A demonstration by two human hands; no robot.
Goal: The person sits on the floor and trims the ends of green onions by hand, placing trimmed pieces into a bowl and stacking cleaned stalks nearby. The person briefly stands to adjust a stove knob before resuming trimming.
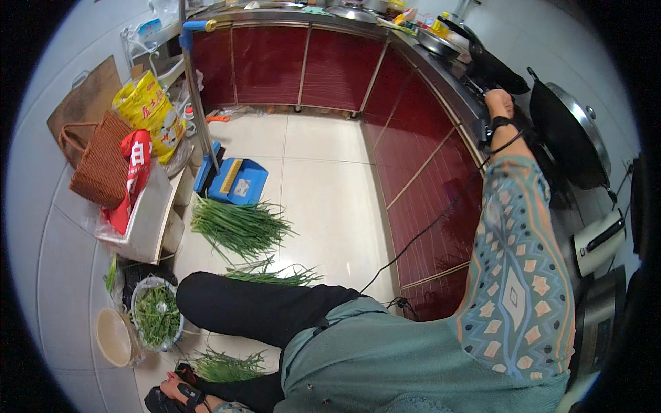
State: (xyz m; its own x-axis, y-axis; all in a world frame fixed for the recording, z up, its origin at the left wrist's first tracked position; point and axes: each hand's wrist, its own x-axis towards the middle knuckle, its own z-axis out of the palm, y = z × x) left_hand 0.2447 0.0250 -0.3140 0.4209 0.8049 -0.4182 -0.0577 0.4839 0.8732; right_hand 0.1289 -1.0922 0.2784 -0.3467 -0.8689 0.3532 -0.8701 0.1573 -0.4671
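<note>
My right hand (pixel 500 105) reaches to the countertop by the gas stove, fingers curled; whether it holds anything cannot be told. Beside it stand black woks (pixel 565 137), one under a metal lid. Down at the lower left, my left hand (pixel 174 386) is beside my black-clad leg, near a dark shape (pixel 160 401); its grip is unclear. Long green leafy stalks, like garlic chives (pixel 240 224), lie in a pile on the tiled floor. More stalks lie by my knee (pixel 279 276) and between my legs (pixel 227 365). A lined basket (pixel 157 315) holds green trimmings.
A blue dustpan (pixel 242 180) and a broom stand beyond the pile. On the left are a beige bucket (pixel 114 338), a white foam box (pixel 139 232), a brown woven bag (pixel 100 165) and a yellow sack (pixel 150 116). Red cabinets (pixel 335 67) line the kitchen; a black cable (pixel 428 227) hangs at right.
</note>
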